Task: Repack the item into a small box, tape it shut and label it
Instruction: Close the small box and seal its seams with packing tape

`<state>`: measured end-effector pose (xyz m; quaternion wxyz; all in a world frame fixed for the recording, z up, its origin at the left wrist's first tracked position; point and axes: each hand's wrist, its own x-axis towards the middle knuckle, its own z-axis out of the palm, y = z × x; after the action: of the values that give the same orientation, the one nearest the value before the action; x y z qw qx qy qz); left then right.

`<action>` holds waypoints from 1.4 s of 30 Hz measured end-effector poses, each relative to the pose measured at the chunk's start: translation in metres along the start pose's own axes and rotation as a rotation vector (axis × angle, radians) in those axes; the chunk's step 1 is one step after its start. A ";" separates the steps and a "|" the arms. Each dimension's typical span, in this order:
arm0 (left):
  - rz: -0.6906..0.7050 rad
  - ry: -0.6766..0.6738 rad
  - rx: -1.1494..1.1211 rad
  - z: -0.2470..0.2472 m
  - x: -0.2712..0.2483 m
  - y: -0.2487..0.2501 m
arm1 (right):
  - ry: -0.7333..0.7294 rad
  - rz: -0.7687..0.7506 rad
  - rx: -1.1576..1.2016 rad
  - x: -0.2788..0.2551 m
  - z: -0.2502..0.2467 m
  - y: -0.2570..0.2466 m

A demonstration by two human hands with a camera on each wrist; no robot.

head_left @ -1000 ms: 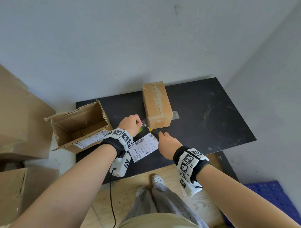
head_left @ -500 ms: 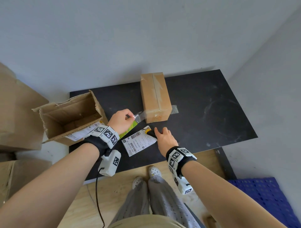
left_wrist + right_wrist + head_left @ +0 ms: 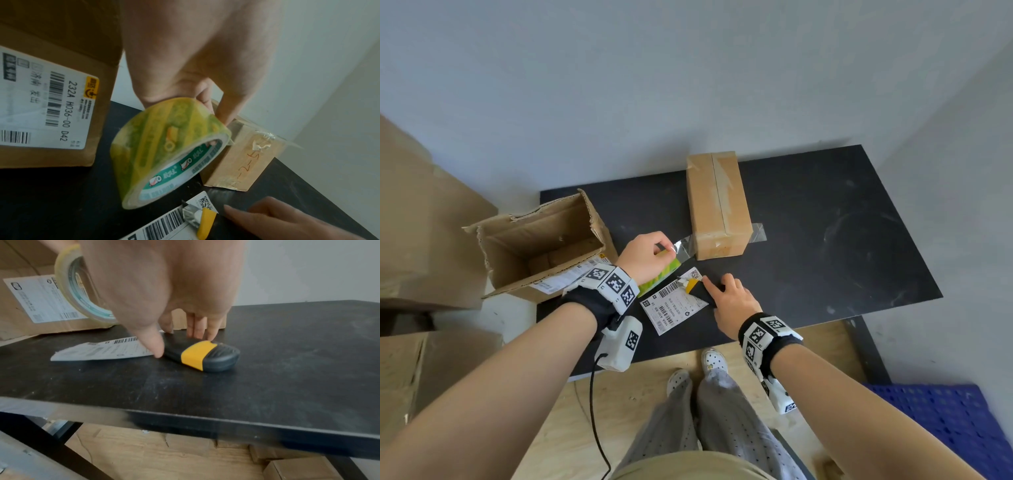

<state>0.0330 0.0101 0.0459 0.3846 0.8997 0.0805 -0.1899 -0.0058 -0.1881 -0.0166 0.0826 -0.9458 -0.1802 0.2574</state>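
Observation:
The small brown box [image 3: 717, 205] lies shut on the black table [image 3: 825, 257], with clear tape along its top seam. My left hand [image 3: 654, 250] grips the green-yellow tape roll [image 3: 164, 154] just left of the box's near end. A clear tape strip [image 3: 683, 248] stretches from the roll to the box. My right hand [image 3: 722, 291] is on the black and yellow utility knife [image 3: 205, 356], thumb on its near side and fingers on the far side. The knife lies partly on the white shipping label [image 3: 671, 308], flat on the table.
A larger open cardboard box [image 3: 544, 246] with a label on its side stands at the table's left end. More cardboard boxes [image 3: 431, 222] are stacked left of the table. A blue pallet [image 3: 945, 421] lies on the floor at right.
My left hand has drawn the roll leftward away from the small box, stretching out the tape strip. My right hand has moved forward onto the utility knife.

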 end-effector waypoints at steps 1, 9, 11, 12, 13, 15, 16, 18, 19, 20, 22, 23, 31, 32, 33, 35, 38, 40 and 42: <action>-0.002 0.004 0.002 -0.001 -0.001 0.001 | 0.041 -0.031 -0.006 -0.001 -0.006 0.000; -0.003 0.011 0.028 -0.003 -0.003 0.003 | 0.538 -0.265 -0.077 0.004 -0.072 -0.001; -0.002 0.013 0.034 -0.003 -0.004 0.004 | 0.408 -0.246 -0.115 0.010 -0.082 0.003; -0.001 0.013 0.041 -0.002 -0.005 0.005 | 0.344 -0.239 -0.132 0.012 -0.084 0.005; 0.004 0.018 0.050 -0.002 -0.005 0.005 | 0.299 -0.235 -0.148 0.015 -0.085 0.007; 0.012 0.028 0.064 0.000 -0.007 0.004 | 0.256 -0.231 -0.167 0.017 -0.084 0.010; 0.014 0.033 0.067 0.000 -0.008 0.004 | 0.244 -0.230 -0.172 0.017 -0.085 0.011; 0.019 0.050 0.082 0.002 -0.009 0.002 | 0.228 -0.235 -0.176 0.017 -0.085 0.012; 0.022 0.058 0.097 0.002 -0.010 0.002 | 0.222 -0.237 -0.178 0.017 -0.085 0.014; 0.027 0.065 0.116 0.003 -0.010 0.002 | 0.215 -0.240 -0.180 0.016 -0.086 0.015; 0.035 0.071 0.158 0.003 -0.009 0.004 | 0.198 -0.248 -0.186 0.015 -0.088 0.017; 0.035 0.071 0.180 0.003 -0.009 0.004 | 0.191 -0.253 -0.191 0.015 -0.089 0.019; -0.007 0.103 0.268 0.008 -0.001 0.005 | 0.168 -0.292 -0.178 0.018 -0.091 0.025; -0.020 0.112 0.253 0.009 0.000 0.006 | 0.167 -0.293 -0.177 0.019 -0.091 0.025; -0.037 0.120 0.235 0.011 0.001 0.007 | 0.168 -0.294 -0.176 0.019 -0.091 0.025; -0.072 0.133 0.207 0.015 0.002 0.008 | 0.170 -0.295 -0.163 0.019 -0.091 0.026; -0.081 0.129 0.235 0.017 0.004 0.008 | 0.187 -0.306 -0.140 0.020 -0.090 0.026; -0.073 0.128 0.284 0.017 0.007 0.010 | 0.194 -0.314 -0.139 0.021 -0.089 0.027; -0.095 0.113 0.354 0.015 0.007 0.010 | 0.197 -0.311 -0.134 0.021 -0.089 0.029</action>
<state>0.0376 -0.0078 0.0399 0.2059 0.9577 0.1099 -0.1682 0.0654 -0.2126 0.0425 0.0753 -0.9305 -0.3321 0.1353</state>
